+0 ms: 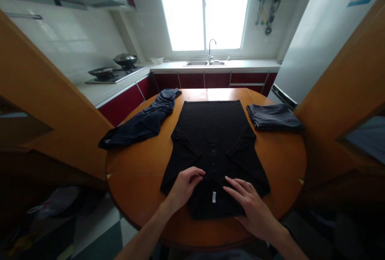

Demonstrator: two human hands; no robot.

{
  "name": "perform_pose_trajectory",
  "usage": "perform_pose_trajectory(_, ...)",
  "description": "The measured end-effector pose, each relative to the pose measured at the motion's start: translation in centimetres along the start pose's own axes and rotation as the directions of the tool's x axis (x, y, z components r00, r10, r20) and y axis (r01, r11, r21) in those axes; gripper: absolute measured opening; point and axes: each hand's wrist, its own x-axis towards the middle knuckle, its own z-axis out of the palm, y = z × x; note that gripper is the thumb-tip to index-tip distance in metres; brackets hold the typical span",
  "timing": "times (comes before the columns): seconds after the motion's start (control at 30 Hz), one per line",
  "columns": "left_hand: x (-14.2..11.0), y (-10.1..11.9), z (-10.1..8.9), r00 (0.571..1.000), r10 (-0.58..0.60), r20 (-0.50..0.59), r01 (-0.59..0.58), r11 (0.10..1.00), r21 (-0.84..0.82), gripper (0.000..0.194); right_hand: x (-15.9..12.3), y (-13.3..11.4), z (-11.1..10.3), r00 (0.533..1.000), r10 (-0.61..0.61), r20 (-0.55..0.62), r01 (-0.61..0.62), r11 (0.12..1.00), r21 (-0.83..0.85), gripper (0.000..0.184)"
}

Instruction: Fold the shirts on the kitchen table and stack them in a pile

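Note:
A black shirt point(215, 123) with a buttoned placket lies spread on the round wooden table, its collar end toward me and its sleeves folded inward. Inside the neck opening a small white label point(214, 197) shows. My left hand point(185, 185) is at the left side of the collar, thumb and fingertips pinched together on the fabric. On the collar's right side rests my right hand point(251, 202), with its fingers stretched out over the cloth and its thumb partly hidden.
Dark blue clothing point(147, 119) lies loosely along the table's left side. A folded dark garment stack point(275, 116) sits at the right edge. Beyond the wooden table point(135, 179) are a sink point(197, 63), a stove with pans point(104, 72) and a fridge point(313, 39).

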Motion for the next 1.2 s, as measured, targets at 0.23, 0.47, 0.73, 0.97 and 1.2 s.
perform_pose_trajectory(0.23, 0.3, 0.3, 0.1, 0.994, -0.078, 0.072, 0.081, 0.995, -0.050, 0.020, 0.0, -0.3, 0.0, 1.000, 0.022, 0.005, -0.022, 1.000, 0.002, 0.076)
perform_pose_trajectory(0.47, 1.5, 0.8, -0.6, 0.967, -0.086, 0.240, 0.075, 0.996, 0.054, 0.054, 0.1, -0.5, -0.2, 0.999, 0.032, 0.003, -0.032, 0.999, -0.008, 0.076)
perform_pose_trajectory(0.73, 2.7, 0.6, -0.6, 0.964, -0.008, 0.265, -0.067, 0.960, 0.273, 0.033, 0.1, -0.4, 0.0, 1.000, 0.030, -0.004, -0.030, 0.999, -0.014, 0.078)
perform_pose_trajectory(0.97, 2.4, 1.4, -0.8, 0.970, 0.044, 0.239, -0.108, 0.959, 0.262, 0.015, 0.1, -0.5, -0.3, 1.000, 0.026, -0.001, -0.026, 0.999, -0.018, 0.079)
perform_pose_trajectory(1.2, 2.2, 1.1, -0.4, 0.977, 0.065, 0.203, -0.141, 0.912, 0.385, 0.022, 0.2, -0.8, -0.4, 0.999, 0.029, 0.012, -0.029, 0.999, -0.019, 0.077)
